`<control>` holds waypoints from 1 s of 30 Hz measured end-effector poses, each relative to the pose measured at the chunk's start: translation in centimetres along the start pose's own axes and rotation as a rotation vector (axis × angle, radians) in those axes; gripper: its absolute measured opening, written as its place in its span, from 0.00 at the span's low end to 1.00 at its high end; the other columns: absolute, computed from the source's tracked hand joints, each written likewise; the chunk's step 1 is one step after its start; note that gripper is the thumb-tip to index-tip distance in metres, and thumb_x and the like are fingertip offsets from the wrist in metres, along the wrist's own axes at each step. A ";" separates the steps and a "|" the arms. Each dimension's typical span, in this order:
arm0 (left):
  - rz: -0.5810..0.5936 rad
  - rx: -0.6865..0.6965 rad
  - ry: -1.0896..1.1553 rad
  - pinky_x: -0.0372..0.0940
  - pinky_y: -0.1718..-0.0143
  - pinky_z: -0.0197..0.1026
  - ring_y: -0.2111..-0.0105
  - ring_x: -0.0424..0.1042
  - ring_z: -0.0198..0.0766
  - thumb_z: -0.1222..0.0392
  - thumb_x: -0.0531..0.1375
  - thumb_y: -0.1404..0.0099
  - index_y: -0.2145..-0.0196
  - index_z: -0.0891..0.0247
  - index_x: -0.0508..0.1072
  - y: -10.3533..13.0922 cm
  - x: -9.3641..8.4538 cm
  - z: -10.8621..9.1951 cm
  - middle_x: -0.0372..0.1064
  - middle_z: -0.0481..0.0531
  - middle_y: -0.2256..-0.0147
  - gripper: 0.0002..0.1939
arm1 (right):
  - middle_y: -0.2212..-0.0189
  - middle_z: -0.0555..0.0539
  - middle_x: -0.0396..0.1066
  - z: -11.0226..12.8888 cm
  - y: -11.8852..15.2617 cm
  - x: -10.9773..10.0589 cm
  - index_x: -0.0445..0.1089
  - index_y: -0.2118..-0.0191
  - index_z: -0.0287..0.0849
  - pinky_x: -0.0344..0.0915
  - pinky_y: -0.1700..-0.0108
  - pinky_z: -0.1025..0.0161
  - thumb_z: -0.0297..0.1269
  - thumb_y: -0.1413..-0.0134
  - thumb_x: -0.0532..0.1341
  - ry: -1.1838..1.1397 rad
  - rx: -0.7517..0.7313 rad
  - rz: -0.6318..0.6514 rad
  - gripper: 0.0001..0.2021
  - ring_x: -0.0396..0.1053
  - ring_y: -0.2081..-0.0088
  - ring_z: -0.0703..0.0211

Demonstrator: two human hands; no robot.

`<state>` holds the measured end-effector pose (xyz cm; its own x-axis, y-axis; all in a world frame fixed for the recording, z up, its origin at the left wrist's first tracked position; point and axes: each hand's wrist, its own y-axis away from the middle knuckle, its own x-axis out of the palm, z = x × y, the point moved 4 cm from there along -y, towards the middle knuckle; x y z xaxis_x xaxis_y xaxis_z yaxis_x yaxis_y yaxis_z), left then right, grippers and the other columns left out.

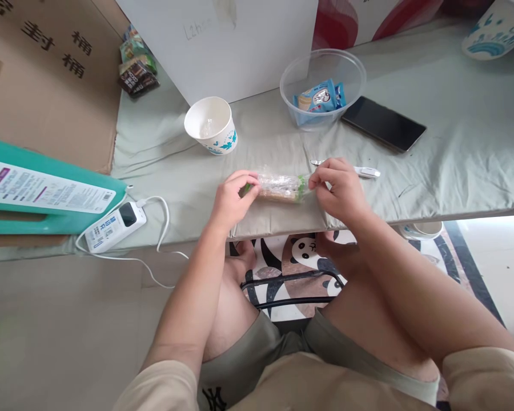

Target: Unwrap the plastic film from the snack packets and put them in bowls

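Near the front edge of the cloth-covered table (188, 205) lies a clear plastic snack packet (278, 187) with green ends and something brown inside. My left hand (235, 197) pinches its left end between thumb and fingers. At the opposite end, the fingers of my right hand (337, 188) are closed on the clear wrapper. Partly hidden behind my right hand is a small knife (368, 172) with a white handle; its metal tip shows to the left of the fingers.
A paper cup (212, 125), a clear bowl (355, 74) with blue packets (319, 98) and a black phone (384, 124) stand or lie farther back. At left are a white power bank (115, 227) with a cable, a green jug (47, 188) and a cardboard box (68, 97).
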<state>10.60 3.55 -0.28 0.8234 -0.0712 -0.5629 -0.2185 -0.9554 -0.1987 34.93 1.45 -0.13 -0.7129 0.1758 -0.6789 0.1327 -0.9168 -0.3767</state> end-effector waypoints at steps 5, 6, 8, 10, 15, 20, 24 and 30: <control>-0.368 -0.348 0.436 0.68 0.68 0.36 0.72 0.72 0.33 0.60 0.63 0.40 0.71 0.60 0.71 -0.1 -1.7 2.3 0.71 0.47 0.72 0.04 | 0.64 0.44 0.74 -2.3 0.6 -1.4 0.72 0.76 0.45 0.64 0.52 0.45 0.25 0.54 0.57 0.085 0.098 -0.109 0.10 0.70 0.56 0.45; -0.422 -0.430 0.492 0.65 0.72 0.34 0.74 0.70 0.32 0.62 0.62 0.41 0.71 0.60 0.70 0.0 -1.9 2.8 0.69 0.46 0.73 0.04 | 0.63 0.43 0.74 -2.7 0.7 -1.8 0.72 0.76 0.45 0.64 0.52 0.44 0.25 0.54 0.57 0.111 0.125 -0.138 0.10 0.70 0.56 0.44; -0.510 -0.530 0.490 0.61 0.77 0.33 0.76 0.69 0.31 0.65 0.62 0.44 0.69 0.60 0.69 0.2 -2.5 3.6 0.68 0.46 0.72 0.05 | 0.62 0.43 0.74 -3.4 0.7 -2.8 0.73 0.74 0.46 0.65 0.51 0.43 0.26 0.51 0.55 0.154 0.184 -0.222 0.11 0.71 0.55 0.44; -0.575 -0.486 0.396 0.61 0.76 0.33 0.73 0.70 0.32 0.66 0.62 0.44 0.66 0.59 0.70 0.3 -3.2 3.8 0.71 0.47 0.68 0.07 | 0.60 0.42 0.74 -3.4 0.7 -3.7 0.75 0.67 0.46 0.66 0.51 0.44 0.28 0.47 0.53 0.164 0.218 -0.305 0.13 0.71 0.55 0.45; -0.293 -0.210 0.190 0.70 0.59 0.39 0.55 0.75 0.41 0.57 0.67 0.43 0.60 0.59 0.75 -0.2 -2.0 2.7 0.75 0.53 0.57 0.12 | 0.57 0.42 0.76 -0.7 0.6 -2.4 0.74 0.50 0.47 0.67 0.50 0.47 0.38 0.40 0.57 0.086 0.037 -0.085 0.14 0.72 0.52 0.45; -0.279 -0.076 0.082 0.71 0.58 0.41 0.57 0.75 0.41 0.57 0.63 0.39 0.70 0.61 0.75 -0.3 -1.3 2.1 0.75 0.54 0.59 0.06 | 0.60 0.42 0.76 0.6 0.8 -0.5 0.76 0.63 0.46 0.65 0.52 0.48 0.39 0.37 0.59 0.130 -0.047 -0.030 0.08 0.73 0.54 0.46; -0.366 0.052 0.119 0.71 0.53 0.44 0.56 0.76 0.42 0.57 0.63 0.38 0.71 0.60 0.73 -0.2 -2.0 1.8 0.75 0.53 0.61 0.06 | 0.60 0.43 0.76 0.7 0.7 -0.7 0.72 0.63 0.46 0.64 0.52 0.50 0.37 0.35 0.57 0.132 -0.063 -0.069 0.08 0.73 0.55 0.49; -0.409 0.208 0.012 0.67 0.41 0.53 0.45 0.74 0.48 0.60 0.62 0.38 0.72 0.59 0.70 0.3 -2.6 0.4 0.76 0.54 0.48 0.06 | 0.61 0.44 0.76 1.5 0.9 -1.9 0.68 0.63 0.46 0.60 0.50 0.48 0.35 0.35 0.56 0.215 -0.065 -0.279 0.06 0.71 0.56 0.48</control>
<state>8.23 3.60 0.79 0.8697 0.2953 -0.3954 0.0266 -0.8281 -0.5599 35.38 -0.21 1.80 -0.5673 0.4936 -0.6592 0.0020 -0.7996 -0.6005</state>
